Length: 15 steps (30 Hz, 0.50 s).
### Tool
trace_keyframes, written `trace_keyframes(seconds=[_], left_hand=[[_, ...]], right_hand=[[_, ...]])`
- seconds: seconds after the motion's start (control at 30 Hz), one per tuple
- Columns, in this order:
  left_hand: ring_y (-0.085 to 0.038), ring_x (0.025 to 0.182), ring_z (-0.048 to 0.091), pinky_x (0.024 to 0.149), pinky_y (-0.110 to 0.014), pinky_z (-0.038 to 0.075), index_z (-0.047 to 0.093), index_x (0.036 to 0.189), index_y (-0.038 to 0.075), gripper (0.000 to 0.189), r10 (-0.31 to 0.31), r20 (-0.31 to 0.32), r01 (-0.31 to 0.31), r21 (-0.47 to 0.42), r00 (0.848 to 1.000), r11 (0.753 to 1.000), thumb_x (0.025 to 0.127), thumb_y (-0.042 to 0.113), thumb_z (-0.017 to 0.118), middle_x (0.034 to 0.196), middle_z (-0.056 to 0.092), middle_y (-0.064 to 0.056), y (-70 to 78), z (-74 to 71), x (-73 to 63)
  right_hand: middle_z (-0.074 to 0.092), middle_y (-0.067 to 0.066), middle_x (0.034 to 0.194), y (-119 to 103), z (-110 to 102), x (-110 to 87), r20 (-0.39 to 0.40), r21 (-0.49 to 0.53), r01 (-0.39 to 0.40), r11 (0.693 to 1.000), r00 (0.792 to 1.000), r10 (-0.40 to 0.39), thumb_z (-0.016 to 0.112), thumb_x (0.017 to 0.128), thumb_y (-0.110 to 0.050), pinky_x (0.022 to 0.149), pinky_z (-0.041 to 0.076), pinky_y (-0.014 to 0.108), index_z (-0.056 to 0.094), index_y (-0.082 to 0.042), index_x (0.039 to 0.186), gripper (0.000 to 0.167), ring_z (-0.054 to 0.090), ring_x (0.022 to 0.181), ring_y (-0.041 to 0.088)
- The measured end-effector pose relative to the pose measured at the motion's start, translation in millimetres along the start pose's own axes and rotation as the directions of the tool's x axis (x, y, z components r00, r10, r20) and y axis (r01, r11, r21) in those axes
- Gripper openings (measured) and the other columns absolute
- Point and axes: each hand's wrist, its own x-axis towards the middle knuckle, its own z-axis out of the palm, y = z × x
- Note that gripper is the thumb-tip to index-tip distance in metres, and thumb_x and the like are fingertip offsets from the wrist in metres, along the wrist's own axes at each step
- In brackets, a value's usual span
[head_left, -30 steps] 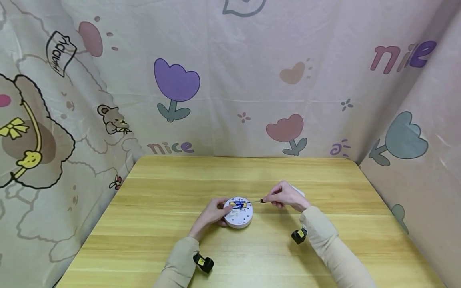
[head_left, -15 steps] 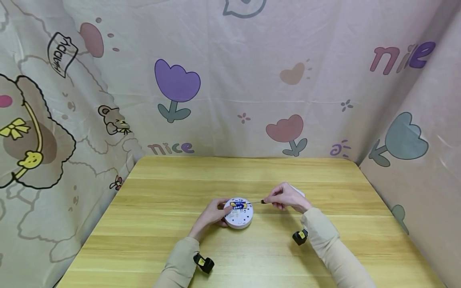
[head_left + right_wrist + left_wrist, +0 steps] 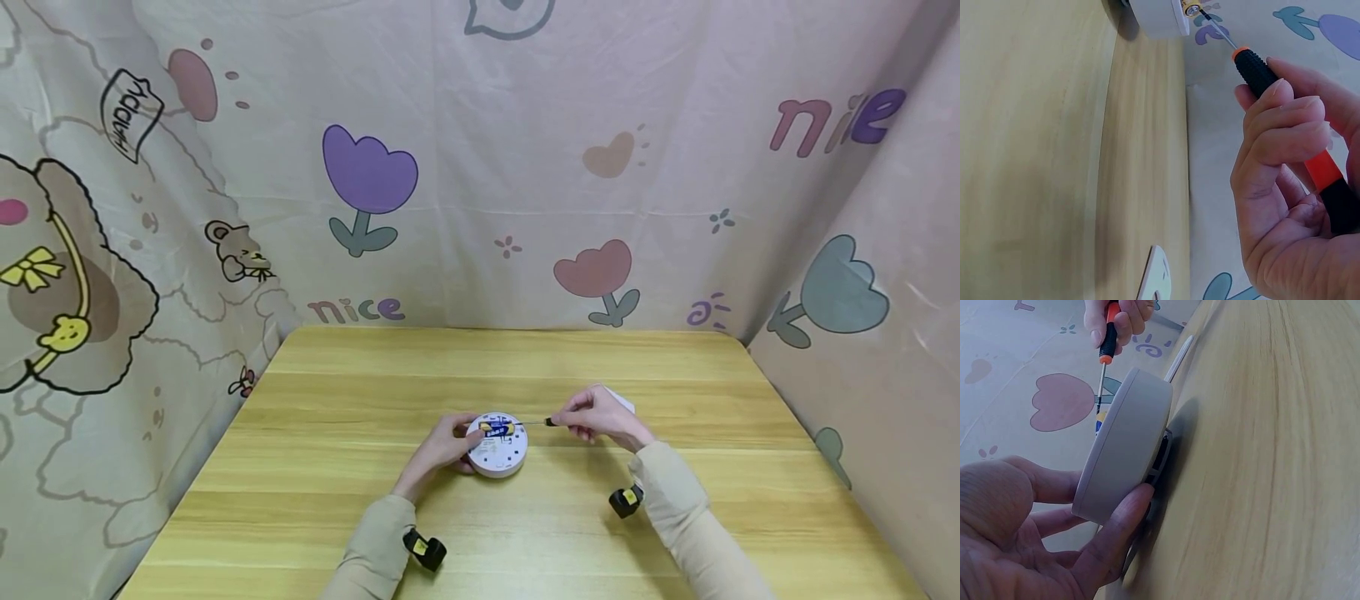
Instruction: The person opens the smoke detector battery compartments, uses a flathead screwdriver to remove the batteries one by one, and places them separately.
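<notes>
My left hand (image 3: pixel 442 447) grips a round white battery-powered device (image 3: pixel 497 463) at its left edge, thumb on the upper face and fingers beneath. In the left wrist view the casing (image 3: pixel 1124 434) is tilted, close over the table. A blue and yellow battery (image 3: pixel 495 429) sits in the upper face. My right hand (image 3: pixel 602 413) holds a screwdriver (image 3: pixel 1257 72) with a black and red-orange handle, fingers curled round it. Its thin shaft points left, and the dark tip is right at the battery's metal end (image 3: pixel 1192 10) in the right wrist view.
A flat white piece (image 3: pixel 1157 275) lies on the wooden table (image 3: pixel 360 383) behind my right hand. Black wrist cameras hang at the left cuff (image 3: pixel 425 550) and the right cuff (image 3: pixel 626 502). A patterned cloth (image 3: pixel 465 167) encloses the table's back and sides.
My right hand and forearm have shifted slightly right and toward me, the screwdriver staying at the battery's end. My left hand and the device are practically still.
</notes>
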Motion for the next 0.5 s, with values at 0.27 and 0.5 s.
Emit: trace_keyframes(seconds=[0.27, 0.5], left_hand=[[-0.018, 0.072, 0.062, 0.056, -0.031, 0.063, 0.049, 0.142, -0.006, 0.048, 0.006, 0.005, -0.006, -0.008, 1.0, 1.0, 0.099, 0.011, 0.061, 0.114, 0.063, -0.025, -1.1, -0.6, 1.1], [-0.018, 0.072, 0.062, 0.056, -0.031, 0.063, 0.049, 0.142, -0.006, 0.048, 0.005, 0.003, -0.005, -0.018, 1.0, 1.0, 0.099, 0.01, 0.061, 0.113, 0.062, -0.024, -2.3, -0.2, 1.7]], right_hand=[[0.061, -0.003, 0.06, 9.6, 2.5, -2.2, -0.028, 0.046, 0.056, 0.997, 0.998, -0.055, 0.076, 0.089, -0.02, 0.044, 0.043, 0.016, 0.07, 0.011, 0.094, 0.033, 0.049, 0.048, 0.005], [0.064, -0.001, 0.064, 18.3, 8.7, -3.4, -0.088, 0.163, 0.042, 0.986, 0.996, -0.027, 0.074, 0.09, -0.017, 0.047, 0.046, 0.016, 0.072, 0.006, 0.1, 0.026, 0.051, 0.05, 0.005]])
